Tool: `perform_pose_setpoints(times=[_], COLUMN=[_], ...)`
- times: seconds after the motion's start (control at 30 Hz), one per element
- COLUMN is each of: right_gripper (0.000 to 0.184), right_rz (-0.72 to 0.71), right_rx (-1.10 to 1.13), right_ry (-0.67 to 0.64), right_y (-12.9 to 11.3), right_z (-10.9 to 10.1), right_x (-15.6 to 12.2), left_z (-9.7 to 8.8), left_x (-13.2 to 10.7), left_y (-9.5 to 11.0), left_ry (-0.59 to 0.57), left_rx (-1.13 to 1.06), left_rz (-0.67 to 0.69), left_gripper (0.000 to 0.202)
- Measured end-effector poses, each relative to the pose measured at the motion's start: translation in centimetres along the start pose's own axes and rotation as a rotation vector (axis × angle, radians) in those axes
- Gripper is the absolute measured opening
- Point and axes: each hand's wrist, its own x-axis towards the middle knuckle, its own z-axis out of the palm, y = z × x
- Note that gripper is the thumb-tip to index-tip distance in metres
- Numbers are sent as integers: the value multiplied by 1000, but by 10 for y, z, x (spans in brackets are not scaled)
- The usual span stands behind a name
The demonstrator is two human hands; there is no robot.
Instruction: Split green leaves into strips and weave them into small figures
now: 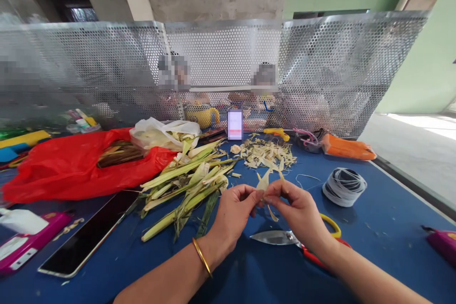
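Observation:
My left hand (233, 211), with a gold bangle on the wrist, and my right hand (297, 209) meet above the blue table (374, 228). Both pinch a small pale leaf strip (264, 181) between their fingertips, its ends sticking up and down. A pile of green and pale leaf stalks (185, 185) lies just left of my left hand. Scissors (285, 238) with red and yellow handles lie open on the table under my right wrist.
A red plastic bag (71, 166) and a white bag (164, 134) sit at the left. Leaf trimmings (265, 152) lie beyond my hands. A coil of wire (344, 186) is at right, a phone (85, 237) at lower left. Perforated metal screen (221, 66) behind, with people beyond.

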Motion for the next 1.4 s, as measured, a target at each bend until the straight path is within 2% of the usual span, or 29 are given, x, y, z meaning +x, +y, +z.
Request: perform_pose_setpoints(times=[0.13, 0.27, 0.4, 0.6, 0.77, 1.03, 1.2, 1.4], right_gripper=[6, 10, 11, 10, 10, 9, 7, 7], right_rz=[-173, -342, -418, -283, -230, 38, 42, 46], right_rx=[-162, -325, -389, -246, -168, -40, -46, -33], right_ry=[-16, -10, 17, -8, -18, 19, 54, 72], right_y=[-3, -2, 0, -5, -7, -5, -5, -4], right_z=[-2, -5, -4, -2, -4, -3, -2, -3], right_x=[-1, -3, -4, -5, -3, -2, 0, 0], left_z=[-1, -2, 0, 2, 2, 2, 3, 4], left_x=[1, 1, -2, -4, -3, -3, -2, -4], left_y=[0, -2, -2, -2, -4, -8, -10, -10], left_ry=[-10, -30, -41, 7, 9, 12, 18, 14], left_rx=[-142, -232, -287, -306, -293, -197, -161, -190], left_rz=[-136, -211, -257, -152, -64, 86, 124, 94], left_gripper=[32, 31, 27, 24, 21, 18, 16, 19])
